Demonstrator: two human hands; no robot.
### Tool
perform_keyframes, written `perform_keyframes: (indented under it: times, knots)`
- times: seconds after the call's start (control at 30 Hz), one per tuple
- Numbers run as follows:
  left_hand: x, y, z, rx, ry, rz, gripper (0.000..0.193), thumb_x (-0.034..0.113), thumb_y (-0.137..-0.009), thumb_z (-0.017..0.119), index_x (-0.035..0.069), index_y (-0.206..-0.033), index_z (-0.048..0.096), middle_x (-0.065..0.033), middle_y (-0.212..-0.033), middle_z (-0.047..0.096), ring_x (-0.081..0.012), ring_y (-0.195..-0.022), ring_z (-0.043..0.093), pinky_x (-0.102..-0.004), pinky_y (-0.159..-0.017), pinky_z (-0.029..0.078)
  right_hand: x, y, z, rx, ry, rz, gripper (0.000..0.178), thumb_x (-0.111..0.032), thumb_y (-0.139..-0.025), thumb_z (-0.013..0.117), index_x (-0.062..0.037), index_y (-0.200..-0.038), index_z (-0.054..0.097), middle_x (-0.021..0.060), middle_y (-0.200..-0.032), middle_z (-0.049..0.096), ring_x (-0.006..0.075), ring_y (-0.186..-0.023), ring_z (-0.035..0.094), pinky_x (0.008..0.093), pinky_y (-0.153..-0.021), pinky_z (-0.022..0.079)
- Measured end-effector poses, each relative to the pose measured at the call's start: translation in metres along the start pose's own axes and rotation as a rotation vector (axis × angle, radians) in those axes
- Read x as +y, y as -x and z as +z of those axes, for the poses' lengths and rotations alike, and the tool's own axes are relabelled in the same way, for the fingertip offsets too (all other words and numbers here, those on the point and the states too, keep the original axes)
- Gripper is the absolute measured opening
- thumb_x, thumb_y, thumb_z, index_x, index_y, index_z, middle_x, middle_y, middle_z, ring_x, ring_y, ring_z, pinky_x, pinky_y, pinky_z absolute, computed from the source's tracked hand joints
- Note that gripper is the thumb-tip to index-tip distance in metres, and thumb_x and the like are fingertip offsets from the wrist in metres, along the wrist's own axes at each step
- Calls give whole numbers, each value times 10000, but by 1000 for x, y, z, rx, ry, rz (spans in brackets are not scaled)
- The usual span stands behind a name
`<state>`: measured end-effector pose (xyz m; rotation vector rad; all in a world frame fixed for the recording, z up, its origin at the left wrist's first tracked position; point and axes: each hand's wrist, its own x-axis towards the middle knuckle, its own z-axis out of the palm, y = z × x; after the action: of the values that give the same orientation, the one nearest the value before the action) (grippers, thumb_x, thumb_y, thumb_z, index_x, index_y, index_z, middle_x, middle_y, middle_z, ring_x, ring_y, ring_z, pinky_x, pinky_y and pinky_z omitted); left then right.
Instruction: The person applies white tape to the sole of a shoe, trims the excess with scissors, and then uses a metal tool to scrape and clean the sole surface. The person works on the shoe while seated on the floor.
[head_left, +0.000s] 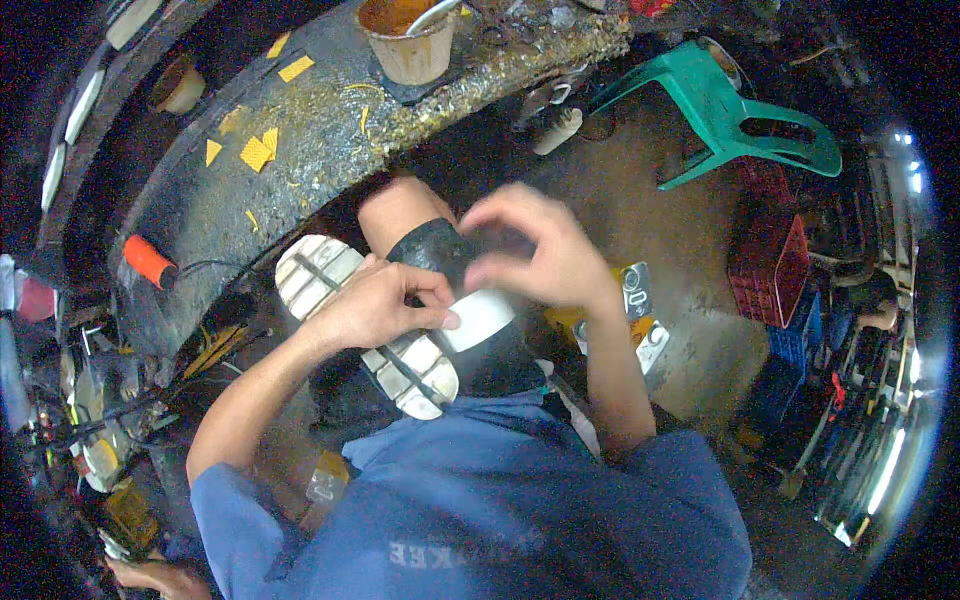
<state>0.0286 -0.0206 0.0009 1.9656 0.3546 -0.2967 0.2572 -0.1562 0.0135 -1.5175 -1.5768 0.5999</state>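
A white shoe sole (420,375) with dark bands across it lies slantwise over my lap. My left hand (375,305) rests across its middle, hiding that part. Thumb and forefinger of this hand are pinched on the near edge of a smooth white curved piece (482,319), which sticks out to the right of the sole. Whether the piece is joined to the sole, I cannot tell. My right hand (545,250), blurred by motion, hovers just above the white piece, thumb and fingers curved and apart, with nothing seen between them.
Ahead curves a dark, crusted workbench (310,130) with yellow scraps (258,153), a stained bucket (412,50) and an orange cylinder (150,262). A green plastic stool (700,110) lies far right, near a red crate (770,270). Another person's arm (155,578) shows lower left.
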Motion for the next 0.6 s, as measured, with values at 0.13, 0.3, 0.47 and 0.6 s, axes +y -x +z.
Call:
perform_keyframes:
  times: [0.13,0.3,0.47,0.6]
  knots:
    - [1,2,5,29,15,-4,289,451,-901,802,169,-965,788,-7,-829,786,-208,-811,765,-370,-807,569,46,-79,-42,422,206,128,222,-184,-891,797,-48,-1059,747,90,-1015,765,218,-946,728,358,-862,568]
    - [-8,2,12,128,-38,47,268,438,-899,807,180,-970,788,-28,-798,774,-192,-774,754,-376,-750,569,107,-199,-63,377,941,196,352,-282,-878,811,21,-1039,736,219,-956,756,385,-883,734,461,-822,583]
    - [-15,2,12,99,62,86,236,322,-967,756,88,-1000,761,-45,-842,756,-131,-815,713,-334,-755,556,115,-228,-77,238,996,392,442,-334,-762,874,58,-929,756,278,-1018,750,405,-941,734,479,-818,596]
    - [-13,2,10,97,56,30,258,347,-954,767,90,-980,754,-61,-829,758,-153,-811,726,-345,-744,559,99,-224,-101,148,781,508,234,-193,-876,715,30,-937,749,240,-838,729,333,-796,739,452,-666,565]
